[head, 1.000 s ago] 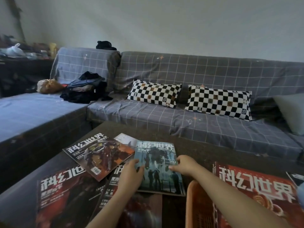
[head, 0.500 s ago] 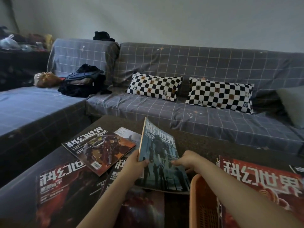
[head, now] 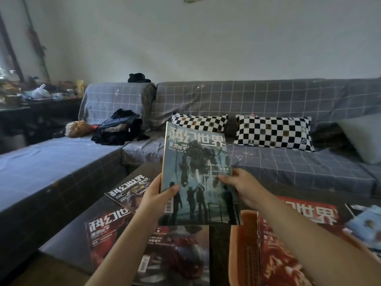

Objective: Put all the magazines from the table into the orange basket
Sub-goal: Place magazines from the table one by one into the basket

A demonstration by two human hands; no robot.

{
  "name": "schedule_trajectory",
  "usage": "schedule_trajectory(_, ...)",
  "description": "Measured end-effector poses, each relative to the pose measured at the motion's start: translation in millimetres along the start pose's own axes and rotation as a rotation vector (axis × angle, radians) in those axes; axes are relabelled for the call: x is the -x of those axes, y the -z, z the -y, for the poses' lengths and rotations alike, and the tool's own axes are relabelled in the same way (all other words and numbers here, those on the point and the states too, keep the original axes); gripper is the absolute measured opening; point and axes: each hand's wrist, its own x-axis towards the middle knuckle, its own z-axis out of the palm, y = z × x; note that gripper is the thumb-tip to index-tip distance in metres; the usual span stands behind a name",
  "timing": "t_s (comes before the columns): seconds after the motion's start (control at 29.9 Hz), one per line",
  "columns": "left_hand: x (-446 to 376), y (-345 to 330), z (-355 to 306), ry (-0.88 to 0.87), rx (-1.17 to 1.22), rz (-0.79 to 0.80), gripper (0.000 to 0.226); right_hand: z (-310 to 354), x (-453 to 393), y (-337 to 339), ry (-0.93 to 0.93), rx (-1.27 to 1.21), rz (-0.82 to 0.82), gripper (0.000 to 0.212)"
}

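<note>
Both hands, left hand [head: 153, 195] and right hand [head: 240, 183], pinch the blue magazine [head: 195, 172] upright, probably to drop it into the orange basket [head: 245, 250] just right.

The blue magazine [head: 195, 174], held above both hands' grip, reads 科幻世界 across its top — the smaller lines under it are too small to make out. The same title stands on the red magazine [head: 107, 226] lying lower left of the grip, and on the orange-covered one [head: 132, 190] just left of it.
</note>
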Motion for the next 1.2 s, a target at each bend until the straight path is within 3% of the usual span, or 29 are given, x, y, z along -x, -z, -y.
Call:
schedule_trajectory(0.2,36.1,-32.8,-14.6,-0.018,-0.010,0.089,0.025,10.6,60.6,30.1,0.070,-0.103,-0.065,0.021)
schedule_trajectory(0.47,61.9,-96.3,-0.8,0.066,0.021,0.175,0.012,-16.5,115.8,86.7,0.145,0.017,-0.317,0.017)
schedule_trajectory(0.63,71.5,-136.8,17.5,0.161,0.019,0.231,0.018,-48.5,136.1,126.0,0.115,0.059,-0.455,0.021)
schedule_trajectory(0.84,77.6,-177.0,52.0,0.123,-0.223,0.200,0.051,-84.1,155.0,157.4,-0.005,0.195,-0.521,0.046)
schedule_trajectory(0.9,77.9,-183.8,62.5,0.076,-0.310,0.192,0.052,-96.0,157.2,162.4,-0.034,0.216,-0.544,0.048)
schedule_trajectory(1.0,76.7,-190.5,70.5,0.075,-0.418,0.216,0.054,-108.9,160.3,164.4,0.003,0.265,-0.565,0.033)
schedule_trajectory(1.2,77.8,-191.5,72.6,0.064,-0.683,0.196,0.048,-115.3,165.0,161.8,0.045,0.488,-0.596,0.043)
